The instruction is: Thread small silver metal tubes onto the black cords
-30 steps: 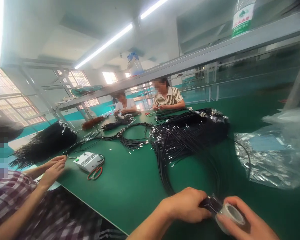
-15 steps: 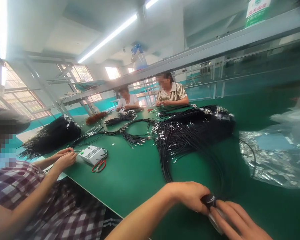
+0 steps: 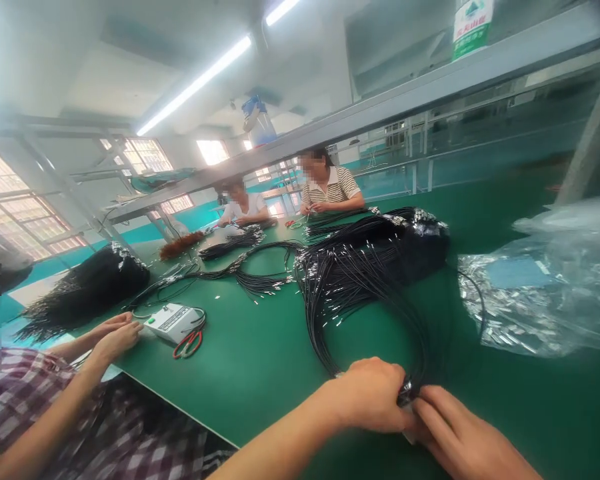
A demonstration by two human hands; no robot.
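My left hand (image 3: 375,397) is closed around the end of a bundle of black cables (image 3: 407,393) near the front of the green table. Right beside it, the fingers of my right hand (image 3: 455,423) are pressed together at the same bundle end. A small pale piece shows beneath the fingers, too covered to name. From my hands the black cables (image 3: 423,333) curve up in a loop towards a large pile of black cables (image 3: 360,267) with silvery tips.
A clear plastic bag of small metal parts (image 3: 525,313) lies at right. On the left stand a white box (image 3: 175,322) with red-handled leads and another cable pile (image 3: 90,280). A co-worker's hands (image 3: 115,337) are beside the box. A metal shelf beam (image 3: 380,100) crosses above; two people sit beyond.
The whole view has shifted slightly, with most things sitting further left. My hands are still together at the bundle end, and the pale piece beneath them shows less.
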